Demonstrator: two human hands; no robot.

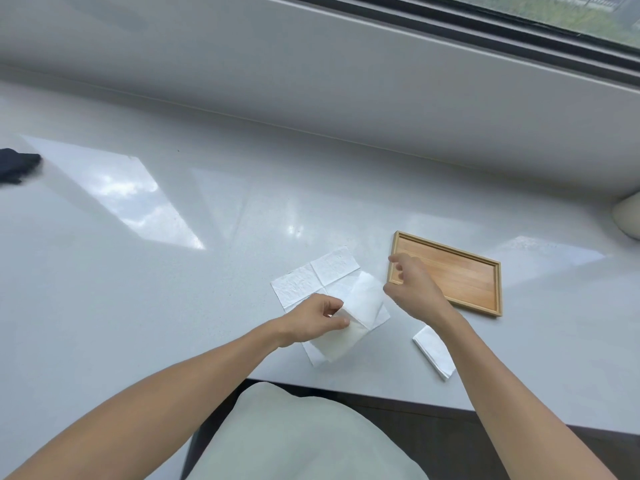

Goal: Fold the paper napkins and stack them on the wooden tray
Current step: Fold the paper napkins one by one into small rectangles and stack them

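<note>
Two napkins lie on the white worktop (173, 271). One napkin (325, 275) is spread open near the front edge, its fold creases showing, with its near right part lifted and turned over toward the middle. The left hand (311, 320) rests on the near side of this sheet, and its fingers (341, 320) pinch the raised flap between thumb and forefinger. The right hand (412, 289) hovers just right of the sheet, over the left end of the tray (478, 282); its fingers are loosely curled and hold nothing, not touching the paper. The wooden tray sits on the worktop to the right of the open sheet, lying at a slant with nothing inside it. A folded napkin (434, 351) lies as a narrow strip close to the front edge, nearer than the tray and partly hidden under the right forearm. At the far left edge a dark cloth (17, 164) rests on the worktop, well apart from everything else. A pale cushion (628, 216) shows at the right edge, beyond the tray.
</note>
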